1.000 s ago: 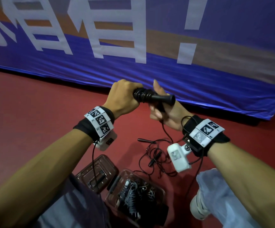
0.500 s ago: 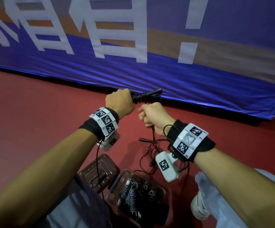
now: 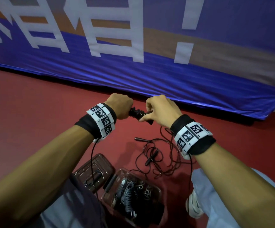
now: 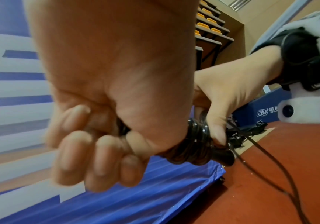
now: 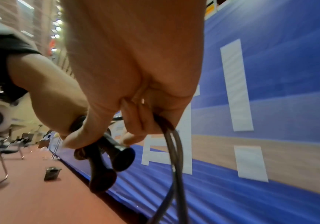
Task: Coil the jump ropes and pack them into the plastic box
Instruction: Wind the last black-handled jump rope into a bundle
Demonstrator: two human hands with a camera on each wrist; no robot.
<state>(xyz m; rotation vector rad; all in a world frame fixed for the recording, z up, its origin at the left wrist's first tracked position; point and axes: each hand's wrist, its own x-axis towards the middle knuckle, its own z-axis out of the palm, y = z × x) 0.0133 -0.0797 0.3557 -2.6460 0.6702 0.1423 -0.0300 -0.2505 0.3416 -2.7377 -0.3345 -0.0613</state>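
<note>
My left hand [image 3: 119, 106] grips the two black jump rope handles [image 3: 137, 112], with cord wound round them in tight turns [image 4: 195, 145]. My right hand [image 3: 160, 109] holds the loose cord [image 5: 171, 145] in its curled fingers, and its thumb lies on the coil [image 4: 215, 133]. The handle ends [image 5: 121, 156] stick out below the right hand. The cord hangs down to a tangle [image 3: 159, 155] on the red floor. A clear plastic box [image 3: 156, 190] near my knees holds several coiled ropes [image 3: 130, 195].
The box lid [image 3: 94, 170] lies left of the box. Another rope's handles [image 3: 140, 139] lie in the tangle. A blue banner [image 3: 150, 76] stands along the floor just past my hands. My shoe [image 3: 193, 208] is right of the box. Chairs [image 5: 2, 151] stand far left.
Both hands dropped lower and nearer to me. The right hand swung over the handles and brought another turn of cord round them. The coil has grown.
</note>
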